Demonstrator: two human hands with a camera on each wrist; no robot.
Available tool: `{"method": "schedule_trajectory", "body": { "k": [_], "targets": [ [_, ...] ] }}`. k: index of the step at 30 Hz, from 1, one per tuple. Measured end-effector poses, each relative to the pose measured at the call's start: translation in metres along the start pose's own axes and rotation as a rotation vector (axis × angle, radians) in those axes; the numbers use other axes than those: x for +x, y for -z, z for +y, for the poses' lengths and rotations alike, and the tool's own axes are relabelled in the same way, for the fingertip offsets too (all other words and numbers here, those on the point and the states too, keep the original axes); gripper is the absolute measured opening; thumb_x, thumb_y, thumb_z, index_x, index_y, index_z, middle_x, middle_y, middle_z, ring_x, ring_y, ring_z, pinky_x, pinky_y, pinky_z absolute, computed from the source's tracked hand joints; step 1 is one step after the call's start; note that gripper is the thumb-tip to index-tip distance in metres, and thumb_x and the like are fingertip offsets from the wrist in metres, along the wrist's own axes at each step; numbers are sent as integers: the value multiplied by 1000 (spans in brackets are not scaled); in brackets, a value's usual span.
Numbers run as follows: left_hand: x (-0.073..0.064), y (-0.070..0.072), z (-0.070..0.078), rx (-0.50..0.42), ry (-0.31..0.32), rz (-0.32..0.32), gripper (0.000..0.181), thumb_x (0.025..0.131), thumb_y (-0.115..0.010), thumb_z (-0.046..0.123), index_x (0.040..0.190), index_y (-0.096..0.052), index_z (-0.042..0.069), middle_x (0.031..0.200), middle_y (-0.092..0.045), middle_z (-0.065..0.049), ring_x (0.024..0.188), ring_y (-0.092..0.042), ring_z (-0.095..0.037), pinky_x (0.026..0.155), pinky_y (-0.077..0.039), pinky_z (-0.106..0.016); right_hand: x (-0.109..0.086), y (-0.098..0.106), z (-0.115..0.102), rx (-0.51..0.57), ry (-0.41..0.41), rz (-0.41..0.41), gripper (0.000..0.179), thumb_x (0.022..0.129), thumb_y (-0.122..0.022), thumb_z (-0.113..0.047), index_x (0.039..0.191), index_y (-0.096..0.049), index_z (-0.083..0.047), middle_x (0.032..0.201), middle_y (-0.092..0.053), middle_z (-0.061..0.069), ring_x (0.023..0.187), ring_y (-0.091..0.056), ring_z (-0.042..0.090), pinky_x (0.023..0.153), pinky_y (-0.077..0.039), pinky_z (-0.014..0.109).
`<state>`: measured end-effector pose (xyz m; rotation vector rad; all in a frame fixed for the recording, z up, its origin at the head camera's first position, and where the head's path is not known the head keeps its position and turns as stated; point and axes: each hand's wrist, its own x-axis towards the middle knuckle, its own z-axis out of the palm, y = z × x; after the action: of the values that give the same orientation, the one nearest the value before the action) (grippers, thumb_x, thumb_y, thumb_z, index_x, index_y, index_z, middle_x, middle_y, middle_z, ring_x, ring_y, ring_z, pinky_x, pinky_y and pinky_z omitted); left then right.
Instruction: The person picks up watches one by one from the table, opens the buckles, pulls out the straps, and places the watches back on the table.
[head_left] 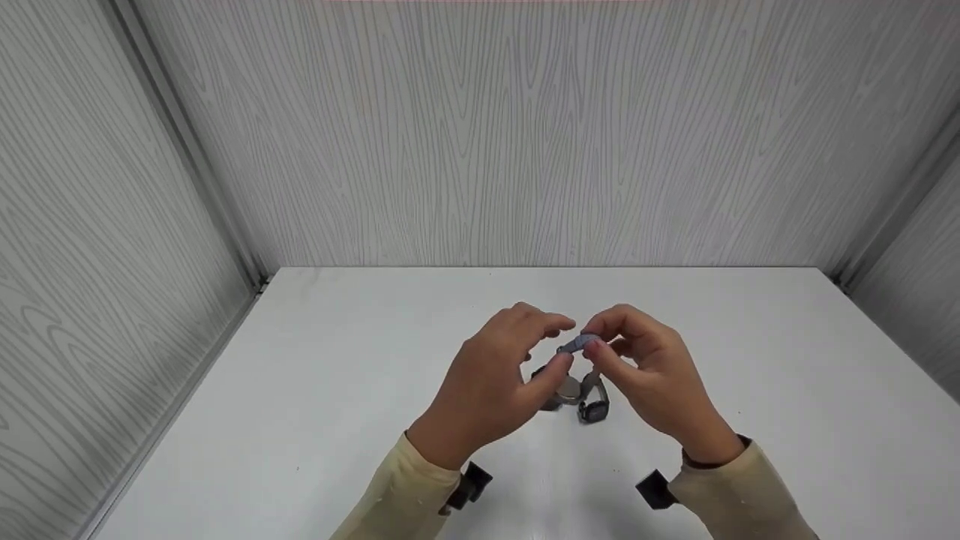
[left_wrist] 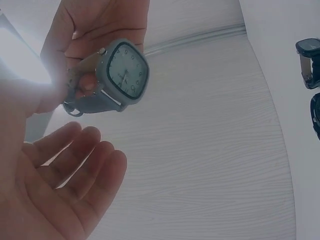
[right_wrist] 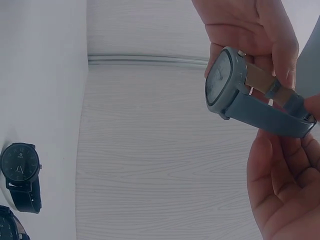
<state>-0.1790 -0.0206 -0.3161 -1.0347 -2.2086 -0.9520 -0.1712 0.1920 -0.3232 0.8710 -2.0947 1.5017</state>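
Observation:
A grey-blue wristwatch (right_wrist: 221,80) with a rounded-square case is up in the air between both hands, its strap looped. My right hand (head_left: 649,367) pinches the strap (head_left: 576,343) near the buckle end between thumb and fingertips. Around the other side of the loop is my left hand (head_left: 491,375), thumb and index finger spread apart, with the thumb tip right beside the strap. In the left wrist view the left hand's fingers (left_wrist: 102,170) stretch out loosely below the watch, and the pale dial faces away from the person.
Under the hands, several other wristwatches lie close together on the white table (head_left: 360,337). A dark square-faced watch (head_left: 596,411) is nearest the person; a round black watch (right_wrist: 21,165) shows in the right wrist view. Pale wood-grain panels (head_left: 480,135) stand behind and at both sides.

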Motion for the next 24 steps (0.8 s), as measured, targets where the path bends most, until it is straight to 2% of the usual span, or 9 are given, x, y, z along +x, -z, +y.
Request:
{"method": "schedule_trajectory", "body": {
  "k": [3,9,19,24],
  "targets": [
    [0,1,-1,16,-7,-11,19,101,-66,22,117,-73,15,104,-66,4,88,-57,-9,72,-51,-21,1,-1,1,4,5,-6,13,97,-66,5,101,-68,-7,92,-66,5,79,-62,19,69,-54,26],
    [-2,0,-2,22,-6,-33,11,99,-67,20,105,-75,15,97,-68,6,89,-61,-7,75,-54,-23,0,-2,3,0,0,3,12,96,-67,4,101,-68,-6,89,-66,4,80,-62,17,66,-56,27],
    [-2,1,-4,60,29,-73,12,99,-68,22,104,-75,14,92,-70,5,84,-60,-8,67,-50,-24,1,-2,4,35,-54,52,8,96,-67,5,99,-68,-2,88,-65,10,78,-65,19,60,-59,29],
    [-1,2,-4,87,65,-135,13,99,-68,24,102,-76,15,90,-70,6,81,-59,-8,67,-49,-24,2,0,4,23,-102,87,6,96,-69,3,98,-69,-3,87,-64,9,78,-66,19,60,-59,28]
  ]
}}
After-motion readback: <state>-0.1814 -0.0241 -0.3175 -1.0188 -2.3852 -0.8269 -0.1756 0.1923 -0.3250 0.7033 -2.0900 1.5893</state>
